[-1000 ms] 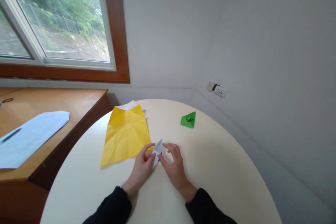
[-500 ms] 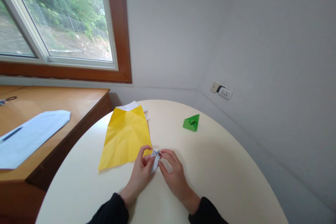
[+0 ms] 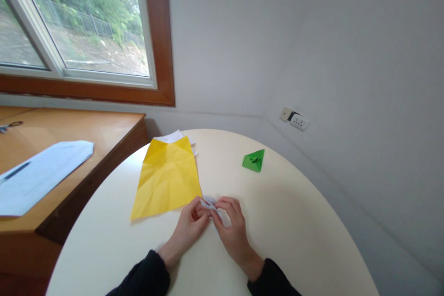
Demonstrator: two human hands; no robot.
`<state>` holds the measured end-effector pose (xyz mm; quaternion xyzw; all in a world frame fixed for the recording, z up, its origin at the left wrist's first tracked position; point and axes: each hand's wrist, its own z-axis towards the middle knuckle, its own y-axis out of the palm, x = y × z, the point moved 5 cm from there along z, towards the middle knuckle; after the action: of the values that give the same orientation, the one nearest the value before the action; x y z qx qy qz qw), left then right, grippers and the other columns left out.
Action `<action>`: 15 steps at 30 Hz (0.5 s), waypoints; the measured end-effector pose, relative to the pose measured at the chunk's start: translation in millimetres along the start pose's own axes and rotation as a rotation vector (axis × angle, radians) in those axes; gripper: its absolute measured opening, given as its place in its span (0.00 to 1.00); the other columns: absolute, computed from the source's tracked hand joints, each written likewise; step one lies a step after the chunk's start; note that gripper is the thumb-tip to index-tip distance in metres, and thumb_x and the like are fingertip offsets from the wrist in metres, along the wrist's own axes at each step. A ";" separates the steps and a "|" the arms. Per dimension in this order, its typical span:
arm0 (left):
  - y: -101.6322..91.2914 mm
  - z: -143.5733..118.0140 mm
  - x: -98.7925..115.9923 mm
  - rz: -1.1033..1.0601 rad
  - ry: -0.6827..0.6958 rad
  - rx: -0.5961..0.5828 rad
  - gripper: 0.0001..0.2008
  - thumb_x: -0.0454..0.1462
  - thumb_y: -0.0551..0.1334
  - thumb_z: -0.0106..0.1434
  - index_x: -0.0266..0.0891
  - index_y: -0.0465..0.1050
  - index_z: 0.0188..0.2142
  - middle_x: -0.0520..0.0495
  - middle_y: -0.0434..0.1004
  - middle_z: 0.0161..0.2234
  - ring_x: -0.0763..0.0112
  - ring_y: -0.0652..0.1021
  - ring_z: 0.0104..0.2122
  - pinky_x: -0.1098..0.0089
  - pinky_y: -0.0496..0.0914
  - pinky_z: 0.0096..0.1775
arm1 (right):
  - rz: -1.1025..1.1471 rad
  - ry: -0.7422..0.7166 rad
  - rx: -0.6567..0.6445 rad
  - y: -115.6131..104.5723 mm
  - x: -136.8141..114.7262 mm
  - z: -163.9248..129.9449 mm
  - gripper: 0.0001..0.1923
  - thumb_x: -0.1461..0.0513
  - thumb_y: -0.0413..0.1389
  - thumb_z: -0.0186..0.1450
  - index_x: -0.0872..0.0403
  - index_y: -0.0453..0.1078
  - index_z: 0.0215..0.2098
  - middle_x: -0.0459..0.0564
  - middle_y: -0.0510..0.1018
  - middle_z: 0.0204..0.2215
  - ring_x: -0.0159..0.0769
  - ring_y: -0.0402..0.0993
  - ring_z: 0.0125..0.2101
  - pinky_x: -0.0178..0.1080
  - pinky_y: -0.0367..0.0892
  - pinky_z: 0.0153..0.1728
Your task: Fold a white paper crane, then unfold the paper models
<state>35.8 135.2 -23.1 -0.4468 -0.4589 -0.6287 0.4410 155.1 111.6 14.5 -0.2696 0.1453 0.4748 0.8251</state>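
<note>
A small folded white paper piece (image 3: 209, 203) is pinched between both my hands on the round cream table (image 3: 294, 222). My left hand (image 3: 189, 227) grips its left side with thumb and fingertips. My right hand (image 3: 231, 227) presses on its right side, fingers curled over it. Most of the paper is hidden under my fingers. A creased yellow paper sheet (image 3: 167, 177) lies just left of and behind my hands, its near corner almost touching my left thumb.
A green folded paper triangle (image 3: 254, 160) sits farther back on the table. White sheets (image 3: 169, 138) poke out behind the yellow one. A wooden desk (image 3: 79, 134) at left carries a white printed paper (image 3: 38, 173) and scissors (image 3: 9, 126). Walls and a socket (image 3: 297, 121) stand at right.
The white paper piece stood up between my fingers a second ago; it is now pressed lower and flatter. Both hands have closed in over it.
</note>
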 end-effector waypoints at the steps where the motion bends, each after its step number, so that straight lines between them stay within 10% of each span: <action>1: -0.9 0.3 -0.2 0.017 0.008 0.006 0.11 0.42 0.64 0.54 0.36 0.69 0.31 0.47 0.74 0.28 0.70 0.74 0.29 0.71 0.68 0.33 | 0.002 -0.002 -0.004 -0.1 -0.2 0.2 0.07 0.69 0.55 0.59 0.51 0.68 0.34 0.49 0.73 0.31 0.36 0.70 0.35 0.39 0.70 0.35; 15: -9.5 -4.3 13.3 0.343 0.179 0.100 0.06 0.38 0.61 0.56 0.37 0.70 0.27 0.46 0.72 0.28 0.66 0.73 0.32 0.66 0.68 0.36 | 0.050 0.186 0.043 -1.1 12.7 -4.7 0.08 0.64 0.57 0.60 0.52 0.66 0.38 0.46 0.73 0.29 0.34 0.70 0.29 0.36 0.69 0.30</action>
<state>23.1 130.9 -12.8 -0.4382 -0.3656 -0.5579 0.6025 162.6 117.4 4.7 -0.2909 0.2381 0.4649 0.8016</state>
